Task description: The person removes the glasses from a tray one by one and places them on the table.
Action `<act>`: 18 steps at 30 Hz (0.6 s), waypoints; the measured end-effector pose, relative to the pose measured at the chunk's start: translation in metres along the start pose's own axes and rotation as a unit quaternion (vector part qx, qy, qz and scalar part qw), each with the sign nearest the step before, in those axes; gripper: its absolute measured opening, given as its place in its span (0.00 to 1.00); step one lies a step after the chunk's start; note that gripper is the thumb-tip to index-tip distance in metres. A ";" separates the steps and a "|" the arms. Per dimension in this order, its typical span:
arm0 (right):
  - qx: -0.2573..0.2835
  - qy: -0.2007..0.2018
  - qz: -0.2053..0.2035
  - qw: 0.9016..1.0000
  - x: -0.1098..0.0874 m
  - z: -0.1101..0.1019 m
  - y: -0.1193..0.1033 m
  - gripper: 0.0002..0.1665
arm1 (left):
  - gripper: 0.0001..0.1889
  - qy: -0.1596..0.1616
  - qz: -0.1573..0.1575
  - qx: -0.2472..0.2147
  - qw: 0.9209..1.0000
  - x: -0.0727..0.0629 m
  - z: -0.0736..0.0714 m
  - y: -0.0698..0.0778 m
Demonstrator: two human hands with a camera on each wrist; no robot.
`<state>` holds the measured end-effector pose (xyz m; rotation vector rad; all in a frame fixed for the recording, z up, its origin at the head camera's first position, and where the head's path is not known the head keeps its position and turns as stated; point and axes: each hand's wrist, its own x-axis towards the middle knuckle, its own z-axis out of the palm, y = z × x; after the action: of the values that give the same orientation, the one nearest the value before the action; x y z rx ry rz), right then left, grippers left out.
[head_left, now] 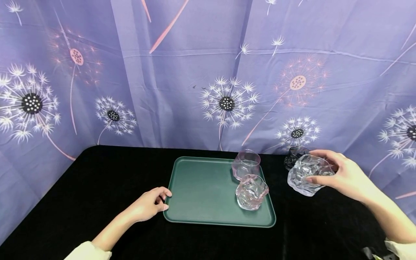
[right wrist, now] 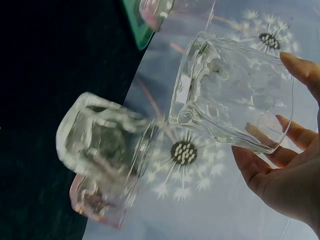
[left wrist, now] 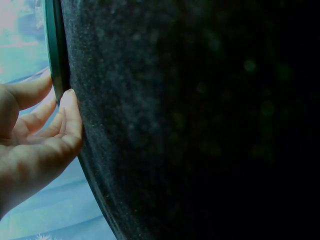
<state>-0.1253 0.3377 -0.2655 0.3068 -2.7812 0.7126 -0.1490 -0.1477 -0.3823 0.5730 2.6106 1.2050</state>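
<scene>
At the right, my right hand [head_left: 349, 177] grips a clear, wavy-walled glass tumbler [head_left: 305, 177], with the thumb on one side and fingers on the other. The right wrist view shows the same tumbler [right wrist: 235, 95] held near one end, tilted. A dark grey tumbler [head_left: 294, 155] stands just behind it, partly covered. My left hand [head_left: 150, 204] is at the left edge of a green tray [head_left: 201, 191], with thumb and curled fingers at the rim [left wrist: 56, 50]. On the tray's right side are a pinkish clear tumbler [head_left: 251, 193] and a smooth pink-tinted glass [head_left: 245, 166] behind it.
A pinkish tumbler [right wrist: 97, 200] shows beside the grey one in the right wrist view. Black cloth [head_left: 97, 187] covers the table. A purple dandelion-print curtain [head_left: 182, 94] hangs along the table's back edge. Small dark items [head_left: 378, 254] lie at the lower right corner.
</scene>
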 end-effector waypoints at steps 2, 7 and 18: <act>-0.007 0.003 0.004 1.000 -0.002 -0.004 0.007 0.38 | 0.13 0.000 0.001 0.001 1.000 0.000 0.000 0.000; -0.026 -0.002 0.032 0.999 -0.006 -0.013 0.023 0.39 | 0.13 -0.001 -0.005 -0.003 1.000 0.000 0.001 0.000; -0.055 0.002 0.098 0.994 -0.015 -0.026 0.059 0.41 | 0.13 -0.002 -0.007 -0.006 1.000 -0.001 0.001 0.001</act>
<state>-0.1215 0.4039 -0.2738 0.0118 -2.8602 0.5972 -0.1478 -0.1469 -0.3817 0.5544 2.5990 1.2125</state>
